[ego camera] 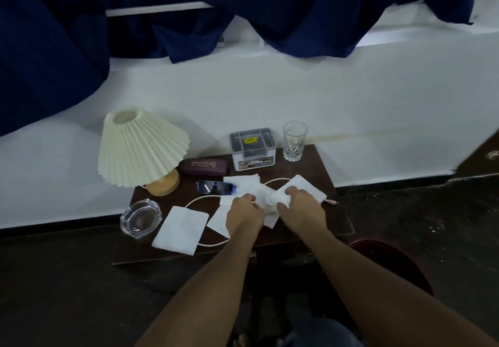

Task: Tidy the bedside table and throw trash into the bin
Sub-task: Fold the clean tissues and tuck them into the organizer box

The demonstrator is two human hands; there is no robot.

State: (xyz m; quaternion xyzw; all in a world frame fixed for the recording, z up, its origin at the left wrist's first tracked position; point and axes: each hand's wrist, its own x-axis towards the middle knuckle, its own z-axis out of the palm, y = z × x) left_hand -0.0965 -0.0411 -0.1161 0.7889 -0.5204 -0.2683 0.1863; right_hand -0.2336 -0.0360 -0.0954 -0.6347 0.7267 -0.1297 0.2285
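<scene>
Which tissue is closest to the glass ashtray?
The flat tissue lying alone, right beside the ashtray; the other tissues are bunched together farther right.

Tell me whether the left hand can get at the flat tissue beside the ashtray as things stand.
Probably yes: the flat tissue lies just left of the left hand with nothing between them, but that hand already grips the crumpled tissues.
</scene>
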